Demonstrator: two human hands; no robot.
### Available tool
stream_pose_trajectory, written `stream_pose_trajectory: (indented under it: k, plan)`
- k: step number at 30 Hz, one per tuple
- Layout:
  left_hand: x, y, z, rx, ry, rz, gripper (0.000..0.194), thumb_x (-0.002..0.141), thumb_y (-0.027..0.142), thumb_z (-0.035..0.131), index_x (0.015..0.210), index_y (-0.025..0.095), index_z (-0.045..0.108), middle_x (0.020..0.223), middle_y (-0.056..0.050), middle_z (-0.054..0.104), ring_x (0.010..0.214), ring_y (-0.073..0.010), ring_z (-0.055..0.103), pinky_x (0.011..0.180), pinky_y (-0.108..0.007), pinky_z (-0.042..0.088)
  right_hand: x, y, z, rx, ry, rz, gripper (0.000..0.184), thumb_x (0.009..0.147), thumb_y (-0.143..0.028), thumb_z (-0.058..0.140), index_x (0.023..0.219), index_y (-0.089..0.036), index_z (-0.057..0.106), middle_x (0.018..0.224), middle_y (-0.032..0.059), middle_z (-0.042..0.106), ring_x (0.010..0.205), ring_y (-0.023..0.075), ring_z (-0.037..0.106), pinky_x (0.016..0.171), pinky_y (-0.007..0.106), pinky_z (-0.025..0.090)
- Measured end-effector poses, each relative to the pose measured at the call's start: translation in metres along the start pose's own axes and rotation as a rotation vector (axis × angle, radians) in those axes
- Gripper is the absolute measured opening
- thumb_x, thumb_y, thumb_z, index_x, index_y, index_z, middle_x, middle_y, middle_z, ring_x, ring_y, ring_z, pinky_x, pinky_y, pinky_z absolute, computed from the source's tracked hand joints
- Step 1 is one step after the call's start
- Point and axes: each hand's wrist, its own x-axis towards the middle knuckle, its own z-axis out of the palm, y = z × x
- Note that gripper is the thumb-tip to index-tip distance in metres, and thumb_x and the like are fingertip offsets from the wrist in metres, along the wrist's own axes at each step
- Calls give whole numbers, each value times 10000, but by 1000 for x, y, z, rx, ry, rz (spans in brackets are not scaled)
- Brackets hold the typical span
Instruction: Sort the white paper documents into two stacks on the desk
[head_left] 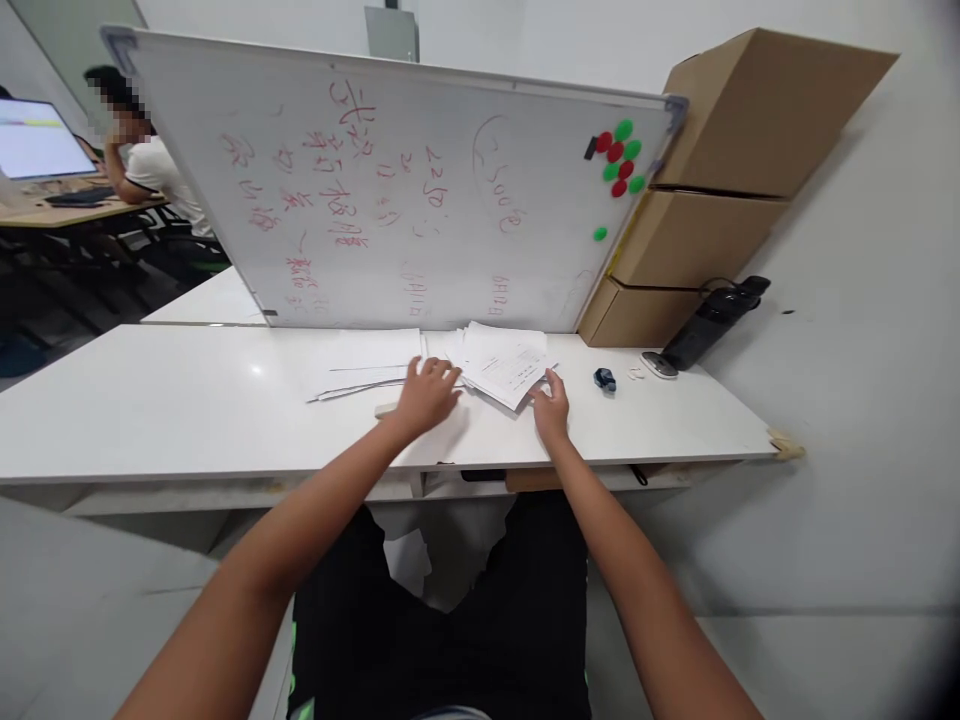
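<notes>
A loose stack of printed paper sheets [504,362] lies askew on the white desk, one corner pointing toward me. My right hand [552,406] grips the stack's right edge between thumb and fingers. Just left of it, my left hand [429,398] is open over the desk, fingers bent and apart, its fingertips close to the stack's left side. Beyond that hand, a second pile of white sheets [367,352] spreads out to the left. A small pale block [385,411] sits partly hidden behind my left wrist.
Behind the papers a whiteboard [420,200] with red writing and round magnets stands on the desk [187,410]. At right are stacked cardboard boxes [690,240], a black bottle [712,325], a mouse [659,365] and a small dark blue object [604,380]. Another person [161,175] sits far left.
</notes>
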Motion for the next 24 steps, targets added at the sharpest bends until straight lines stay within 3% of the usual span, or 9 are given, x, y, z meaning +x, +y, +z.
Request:
stream_pose_trajectory:
  k: [3, 5, 8, 10, 15, 18, 21, 24]
  plan:
    - [24, 40, 21, -87, -22, 56, 541, 842, 360, 565, 1347, 200, 453, 1401, -116, 467, 1303, -302, 367, 1066, -485, 258, -1, 2, 3, 53, -36, -78, 508, 774, -259, 426, 1271, -187, 503, 1292, 120, 560, 948, 197, 646, 837, 331, 505]
    - [35, 54, 42, -138, -32, 45, 494, 852, 310, 562, 1326, 200, 475, 1399, -107, 476, 1300, -290, 384, 1048, -468, 290, -3, 2, 4, 40, -58, -127, 477, 780, -249, 415, 1242, -177, 510, 1223, 125, 602, 911, 193, 657, 826, 338, 512]
    - [41, 58, 70, -254, -36, 20, 294, 918, 298, 473, 1180, 229, 589, 1295, -70, 575, 1204, -233, 490, 987, -391, 359, -5, 2, 3, -24, -98, -172, 449, 787, -217, 399, 1219, -179, 514, 1106, 111, 653, 834, 184, 671, 799, 335, 518]
    - [40, 57, 82, -304, -9, 0, 272, 933, 323, 454, 1136, 235, 613, 1268, -62, 592, 1175, -223, 510, 956, -370, 374, -5, 1, 1, -61, -131, -189, 422, 785, -200, 397, 1184, -188, 536, 1052, 93, 668, 808, 180, 673, 791, 331, 517]
    - [34, 57, 86, -323, 45, 12, 452, 842, 472, 588, 1225, 235, 559, 1261, -78, 589, 1166, -261, 499, 941, -402, 362, -4, 2, -2, -35, -169, -170, 405, 778, -186, 407, 1156, -191, 551, 1050, 85, 669, 860, 183, 672, 779, 320, 526]
    - [35, 59, 84, -287, 71, -4, 413, 852, 367, 596, 1242, 237, 551, 1248, -82, 593, 1143, -262, 509, 930, -406, 359, -6, 3, -2, -57, -194, -222, 424, 778, -168, 411, 1183, -186, 535, 1054, 87, 670, 871, 186, 673, 792, 326, 531]
    - [34, 59, 84, -250, 97, -17, 334, 887, 202, 517, 1210, 248, 586, 1227, -77, 610, 1113, -249, 528, 916, -400, 361, -12, 3, 0, -164, -253, -397, 449, 785, -133, 399, 1215, -187, 517, 1068, 84, 665, 913, 189, 667, 835, 341, 529]
    - [32, 57, 86, -261, 142, 7, 322, 914, 177, 457, 1180, 256, 620, 1199, -71, 636, 1092, -241, 546, 932, -404, 354, -17, 0, 3, -336, -298, -640, 501, 779, -90, 377, 1256, -187, 497, 1173, 94, 623, 1085, 198, 601, 934, 357, 491]
